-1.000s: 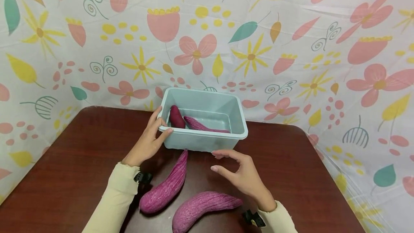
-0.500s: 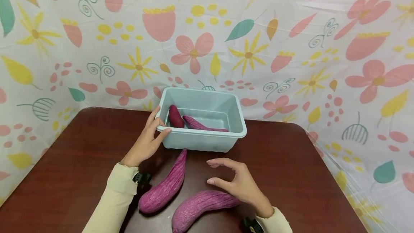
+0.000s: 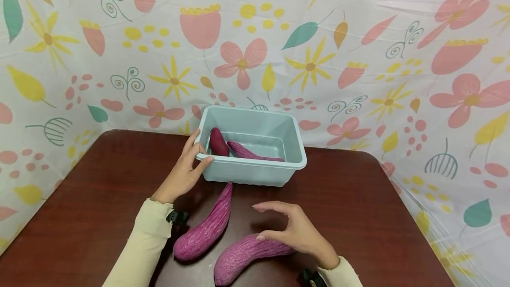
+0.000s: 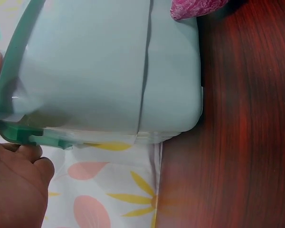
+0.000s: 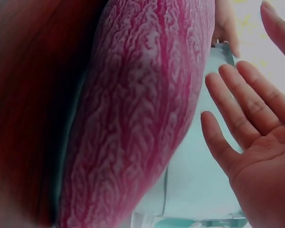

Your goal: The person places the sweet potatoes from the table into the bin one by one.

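Note:
My left hand (image 3: 182, 172) holds the front left corner of a pale blue plastic bin (image 3: 247, 172), with the thumb at the front rim; in the left wrist view, curled fingers (image 4: 31, 154) lie at its edge. A dark red, smooth, rounded vegetable (image 3: 218, 142) and a slim purple streaked one (image 3: 249, 152) lie inside the bin. On the table are two large, curved, wrinkled purple vegetables, one on the left (image 3: 205, 229) and one nearer the front (image 3: 243, 256). Over the latter's narrow end hovers my right hand (image 3: 300, 229), fingers and thumb apart, holding nothing.
The dark brown wooden table (image 3: 358, 216) extends on both sides of the bin. Behind it hangs a white cloth (image 3: 255, 25) printed with flowers and leaves. A black band (image 3: 177, 217) is worn on the left wrist.
My right hand has moved down and slightly toward me, from near the bin's front to above the nearer purple vegetable. The left hand keeps its hold on the bin.

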`<state>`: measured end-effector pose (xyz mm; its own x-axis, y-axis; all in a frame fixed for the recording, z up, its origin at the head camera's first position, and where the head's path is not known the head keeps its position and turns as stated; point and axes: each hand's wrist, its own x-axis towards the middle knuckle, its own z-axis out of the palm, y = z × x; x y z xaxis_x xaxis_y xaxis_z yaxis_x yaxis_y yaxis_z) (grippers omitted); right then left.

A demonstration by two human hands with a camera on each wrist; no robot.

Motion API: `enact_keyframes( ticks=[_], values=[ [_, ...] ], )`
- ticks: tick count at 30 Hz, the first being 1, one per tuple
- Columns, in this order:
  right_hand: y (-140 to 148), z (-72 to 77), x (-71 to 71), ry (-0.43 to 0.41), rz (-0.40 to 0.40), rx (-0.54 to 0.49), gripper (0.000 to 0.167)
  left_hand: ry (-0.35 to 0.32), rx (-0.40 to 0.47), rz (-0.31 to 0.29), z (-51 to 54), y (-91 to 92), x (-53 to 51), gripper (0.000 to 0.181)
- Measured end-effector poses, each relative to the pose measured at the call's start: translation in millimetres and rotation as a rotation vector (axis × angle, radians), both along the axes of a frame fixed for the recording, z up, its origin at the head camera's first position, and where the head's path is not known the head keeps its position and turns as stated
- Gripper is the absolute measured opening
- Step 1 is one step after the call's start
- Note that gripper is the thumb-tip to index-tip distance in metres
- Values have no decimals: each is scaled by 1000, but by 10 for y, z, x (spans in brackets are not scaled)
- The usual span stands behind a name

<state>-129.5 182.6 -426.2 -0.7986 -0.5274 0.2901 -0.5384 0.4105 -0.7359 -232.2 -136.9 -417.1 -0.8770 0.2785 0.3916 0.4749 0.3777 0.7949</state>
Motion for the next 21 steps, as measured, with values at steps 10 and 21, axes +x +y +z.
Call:
enact_keyframes(
  ticks=[10,21],
  values=[
    [-4,-54,-35,-8,86,35,55,-17,-13,12,10,-20,-4,21],
    [2,-120,-34,-71,166,71,56,-12,-11,2,13,-10,5,20]
  ],
)
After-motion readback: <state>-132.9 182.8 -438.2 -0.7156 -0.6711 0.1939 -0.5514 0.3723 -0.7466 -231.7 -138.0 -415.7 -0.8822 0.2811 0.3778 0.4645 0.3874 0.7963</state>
